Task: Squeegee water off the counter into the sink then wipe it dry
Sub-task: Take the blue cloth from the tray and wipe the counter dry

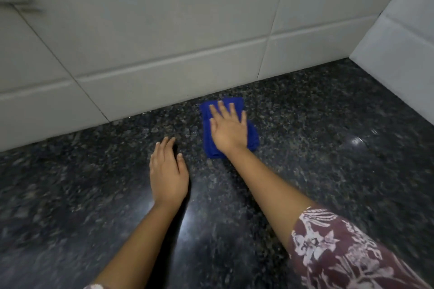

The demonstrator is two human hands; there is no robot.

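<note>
- dark speckled granite counter (328,148): is gleaming
- white tiled wall (164,42): is bordering the counter's far edge
- maroon floral sleeve (340,253): is covering the right forearm
- folded blue cloth (209,145): is lying on the counter near the wall
- right hand (229,130): is pressing the cloth, fingers spread flat
- left hand (168,176): is lying palm down beside it, fingers straight, empty

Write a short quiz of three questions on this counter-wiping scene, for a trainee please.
1. True or false: the right hand presses flat, fingers straight, on the cloth.
2. Directly below the left hand is: A) a tray B) the counter C) the cloth.
3. Fill in: the cloth's colour is ___.

Key: 1 true; 2 B; 3 blue.
</note>
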